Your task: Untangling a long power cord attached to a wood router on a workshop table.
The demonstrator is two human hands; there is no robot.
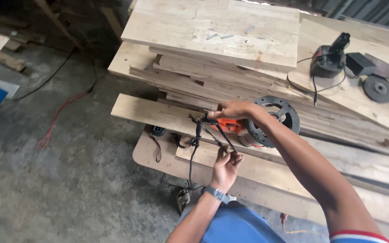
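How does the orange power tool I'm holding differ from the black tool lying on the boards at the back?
The orange power tool lies under the right hand, while the black tool lies untouched on the boards. The orange one carries a round black base; the black one lies beside a loose disc. Both have black cords.

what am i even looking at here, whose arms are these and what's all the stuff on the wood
There is one picture, taken by a camera worn on a person's head and looking down, so both arms belong to that person. The right hand rests on an orange power tool with a round black base, which lies on a stack of wooden boards. The left hand, with a wristwatch on that arm, pinches the tool's black cord, which hangs in loops. At the far right lie another dark power tool and a grey disc. A red cable trails over the concrete floor.
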